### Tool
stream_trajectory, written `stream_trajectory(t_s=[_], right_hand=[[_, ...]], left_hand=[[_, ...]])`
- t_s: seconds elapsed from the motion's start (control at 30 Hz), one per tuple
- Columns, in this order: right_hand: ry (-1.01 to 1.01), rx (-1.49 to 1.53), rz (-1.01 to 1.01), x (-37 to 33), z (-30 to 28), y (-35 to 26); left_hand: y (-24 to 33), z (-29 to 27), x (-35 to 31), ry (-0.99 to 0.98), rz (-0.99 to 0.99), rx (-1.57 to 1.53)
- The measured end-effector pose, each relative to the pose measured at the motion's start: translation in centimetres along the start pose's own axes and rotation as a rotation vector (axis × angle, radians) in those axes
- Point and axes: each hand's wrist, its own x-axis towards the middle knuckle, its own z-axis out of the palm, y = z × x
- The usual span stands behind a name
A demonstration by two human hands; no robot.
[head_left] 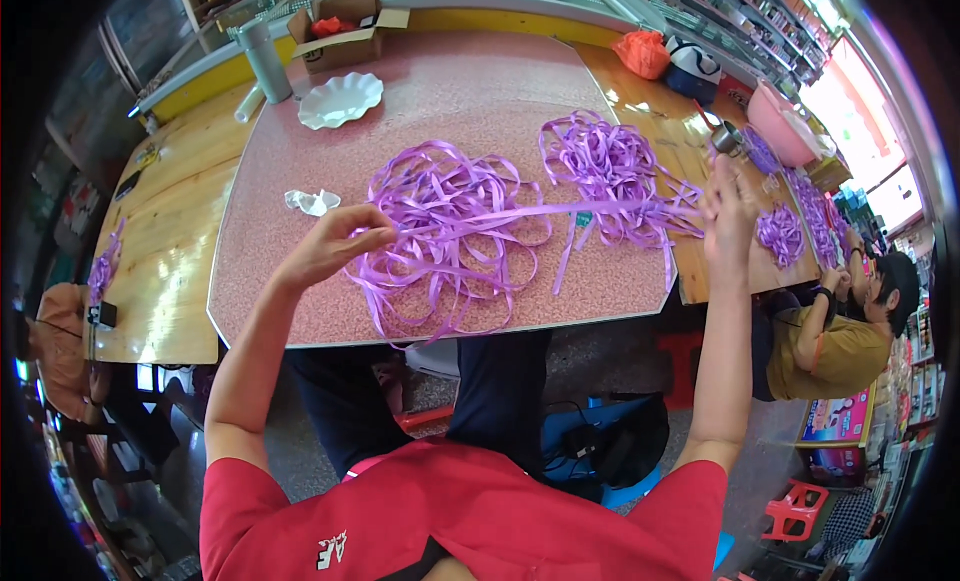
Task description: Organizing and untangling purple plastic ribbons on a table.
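A strand of purple ribbon runs nearly level across the table between my two hands. My left hand pinches one end of this stretch, thumb against fingers, beside the large loose ribbon heap. Out to the right, my right hand is raised with its fingers closed round the other end. Below the strand, the larger heap spreads in loops toward the table's near edge. A second, tighter ribbon heap lies to its right, with several ends trailing toward my right hand.
On the pink tabletop are a white scalloped dish and crumpled white paper. A thermos and an open cardboard box stand at the back. A co-worker sits at the right, near a pink basin; another person is at the left.
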Motion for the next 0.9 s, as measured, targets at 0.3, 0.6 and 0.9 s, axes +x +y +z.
stream_trajectory(t_s=[0.3,0.6,0.9], right_hand=[[-0.013,-1.275,-0.571,0.4,-1.4,10.6],[-0.791,-0.351,-0.338,-14.6,20.6,5.8],[-0.67,-0.329,-0.151,-15.9,20.9,5.2]], left_hand=[[-3.4,-2.2,-5.3,-0.001,-0.228,-0.034],[2.5,4.6,-1.4,-0.038,-0.174,-0.328],[0.9,3.9,-3.4,0.004,-0.206,-0.528]])
